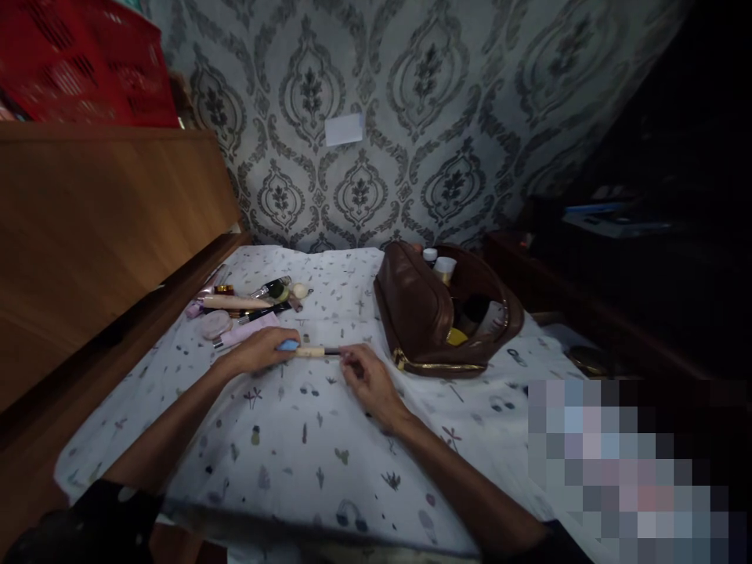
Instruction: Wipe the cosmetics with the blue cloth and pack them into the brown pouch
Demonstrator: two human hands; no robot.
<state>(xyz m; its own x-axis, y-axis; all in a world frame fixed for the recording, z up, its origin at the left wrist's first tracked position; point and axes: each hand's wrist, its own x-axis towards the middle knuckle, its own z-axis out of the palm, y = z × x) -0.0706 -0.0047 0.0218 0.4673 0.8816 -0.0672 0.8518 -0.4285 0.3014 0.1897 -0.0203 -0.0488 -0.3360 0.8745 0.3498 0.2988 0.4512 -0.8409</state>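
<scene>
A slim stick with a pale yellow middle (310,352), a blue left end and a dark right end lies level between my hands. My left hand (262,351) is closed round its blue end. The fingertips of my right hand (370,384) pinch its dark tip. Left of them lie several cosmetics, among them a pink tube (247,330), a round pale compact (215,324) and a black-capped bottle (271,287). To the right, an open brown bag (414,301) with a gold zip holds a white-lidded jar (445,269) and a yellow item (457,336).
A white patterned cloth (311,446) covers the surface. At the left stands a wooden cabinet (106,211) with a red basket (94,66) on top. A patterned wall rises behind. A dark round object (589,360) lies at the right, above a pixelated patch.
</scene>
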